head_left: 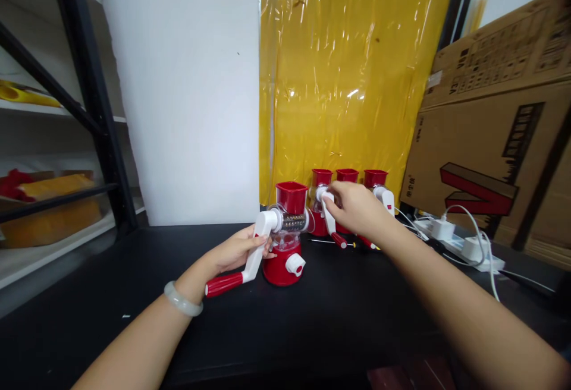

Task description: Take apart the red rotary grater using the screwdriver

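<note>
A red and white rotary grater [284, 266] stands upright on the black table, its metal drum showing under a red hopper. My left hand [241, 248] is closed around the grater's left side, behind its white crank [259, 247] with the red handle. Farther back on the right, my right hand [352, 203] reaches to a second grater [318, 223], its fingers bent at the top of that one's white crank [329, 214]. Two more graters stand beside it, one with its red hopper [375, 177] at the right. My right fingertips are partly hidden.
A power strip [491, 257] with white plugs and cables lies at the right, before large cardboard boxes [482, 158]. A screwdriver [332, 242] lies by the back graters. Shelves [57, 247] stand left; a yellow plastic curtain [339, 81] hangs behind.
</note>
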`<action>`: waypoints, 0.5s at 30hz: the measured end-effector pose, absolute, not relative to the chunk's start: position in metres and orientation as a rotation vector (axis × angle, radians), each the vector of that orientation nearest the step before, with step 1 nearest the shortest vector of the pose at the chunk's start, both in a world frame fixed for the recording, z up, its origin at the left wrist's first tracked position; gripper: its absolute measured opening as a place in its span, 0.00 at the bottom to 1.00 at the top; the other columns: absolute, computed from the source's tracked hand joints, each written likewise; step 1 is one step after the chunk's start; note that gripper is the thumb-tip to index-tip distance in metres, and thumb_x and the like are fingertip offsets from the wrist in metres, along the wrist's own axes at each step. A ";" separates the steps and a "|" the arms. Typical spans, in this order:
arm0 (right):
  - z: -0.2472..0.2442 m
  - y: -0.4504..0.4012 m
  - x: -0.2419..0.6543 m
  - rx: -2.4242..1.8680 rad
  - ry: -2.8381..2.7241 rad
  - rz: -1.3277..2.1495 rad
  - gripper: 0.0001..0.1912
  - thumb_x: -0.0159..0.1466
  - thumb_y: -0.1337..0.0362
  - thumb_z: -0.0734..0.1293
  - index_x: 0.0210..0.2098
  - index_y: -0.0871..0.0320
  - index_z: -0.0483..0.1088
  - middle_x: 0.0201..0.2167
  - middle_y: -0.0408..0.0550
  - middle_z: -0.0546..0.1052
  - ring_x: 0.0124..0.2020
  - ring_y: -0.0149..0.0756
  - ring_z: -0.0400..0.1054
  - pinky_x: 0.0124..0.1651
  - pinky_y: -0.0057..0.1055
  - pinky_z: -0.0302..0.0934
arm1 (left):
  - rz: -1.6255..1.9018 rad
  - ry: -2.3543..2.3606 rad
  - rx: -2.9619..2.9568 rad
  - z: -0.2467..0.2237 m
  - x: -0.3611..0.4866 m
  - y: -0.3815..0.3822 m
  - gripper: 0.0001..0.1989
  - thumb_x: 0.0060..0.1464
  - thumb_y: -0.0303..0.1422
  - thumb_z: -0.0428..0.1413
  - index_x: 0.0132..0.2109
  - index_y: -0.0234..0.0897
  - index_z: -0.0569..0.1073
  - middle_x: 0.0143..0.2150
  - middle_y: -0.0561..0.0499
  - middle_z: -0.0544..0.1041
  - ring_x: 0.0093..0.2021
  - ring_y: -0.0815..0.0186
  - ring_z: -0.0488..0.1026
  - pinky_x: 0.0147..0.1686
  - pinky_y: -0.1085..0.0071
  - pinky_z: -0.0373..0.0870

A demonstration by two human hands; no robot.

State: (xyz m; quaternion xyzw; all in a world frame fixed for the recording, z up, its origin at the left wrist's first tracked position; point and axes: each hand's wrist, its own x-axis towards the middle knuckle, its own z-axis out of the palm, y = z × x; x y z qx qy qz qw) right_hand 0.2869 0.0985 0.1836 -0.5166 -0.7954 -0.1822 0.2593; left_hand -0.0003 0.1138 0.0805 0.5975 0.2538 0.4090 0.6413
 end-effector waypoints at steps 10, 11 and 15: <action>0.196 0.139 0.211 -1.217 -2.050 0.039 0.41 0.57 0.39 0.67 0.58 0.64 0.62 0.44 0.62 0.77 0.46 0.49 0.73 0.46 0.41 0.66 | 0.992 1.178 2.093 0.106 -0.008 0.102 0.17 0.53 0.41 0.59 0.47 0.37 0.69 0.40 0.48 0.75 0.39 0.62 0.70 0.41 0.65 0.65; 0.195 0.141 0.209 -1.208 -2.033 0.053 0.40 0.57 0.40 0.68 0.57 0.64 0.63 0.43 0.61 0.77 0.46 0.49 0.74 0.46 0.41 0.67 | 1.017 1.226 2.153 0.109 -0.008 0.100 0.17 0.53 0.41 0.58 0.46 0.38 0.69 0.40 0.49 0.74 0.38 0.62 0.69 0.40 0.66 0.65; 0.194 0.142 0.208 -1.141 -1.986 0.053 0.36 0.55 0.44 0.71 0.53 0.63 0.66 0.43 0.59 0.78 0.46 0.48 0.73 0.46 0.41 0.67 | 1.080 1.301 2.254 0.108 -0.004 0.096 0.18 0.55 0.43 0.57 0.48 0.39 0.65 0.39 0.51 0.73 0.36 0.64 0.68 0.36 0.69 0.63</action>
